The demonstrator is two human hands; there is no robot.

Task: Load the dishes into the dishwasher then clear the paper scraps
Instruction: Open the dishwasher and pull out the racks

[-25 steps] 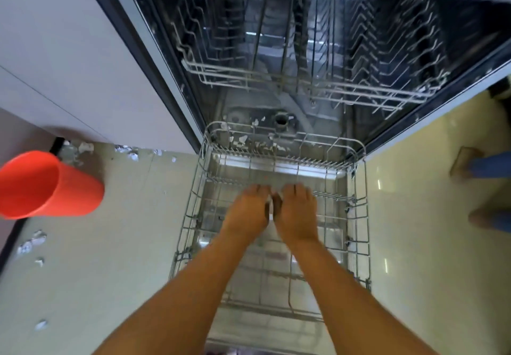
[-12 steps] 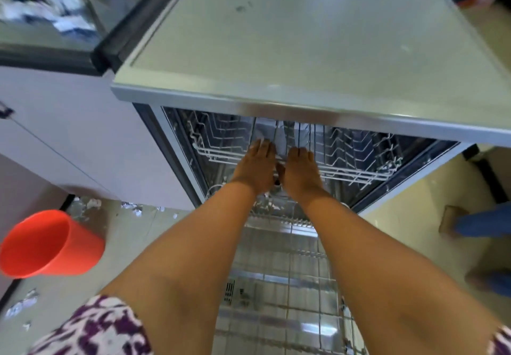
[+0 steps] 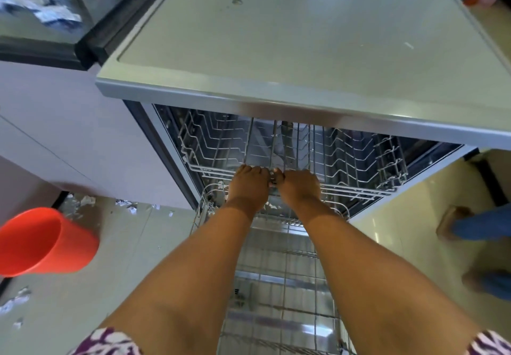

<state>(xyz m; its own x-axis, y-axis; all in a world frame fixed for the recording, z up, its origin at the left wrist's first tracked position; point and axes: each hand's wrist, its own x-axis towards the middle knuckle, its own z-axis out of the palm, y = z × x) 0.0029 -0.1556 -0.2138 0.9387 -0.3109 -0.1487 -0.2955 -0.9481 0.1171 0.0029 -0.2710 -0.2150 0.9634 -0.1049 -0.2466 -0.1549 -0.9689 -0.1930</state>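
On my feed, a red bucket (image 3: 41,241) sits on the floor (image 3: 124,257) at the far left edge. Paper scraps (image 3: 88,201) lie strewn beside it along the foot of the pale cabinet (image 3: 69,133), with more bits toward the bottom left corner.

Next comes the open dishwasher (image 3: 304,50), seen from above, its flat grey top filling the upper middle of the view. The upper rack (image 3: 359,161) sits just under the front edge of that top. The lower rack (image 3: 276,285) stands out in front of the machine, beneath the wearer's forearms.

The left hand (image 3: 247,186) grips the front rail of the upper rack near its middle, with the fingers (image 3: 250,169) curled over the wire. Just beside it, the right hand (image 3: 298,187) holds the same rail, its fingers (image 3: 293,174) wrapped round it in the same way. I cannot tell whether the two thumbs touch.

By the right edge, another person's feet (image 3: 453,223) in blue trouser legs stand on the floor, blurred.
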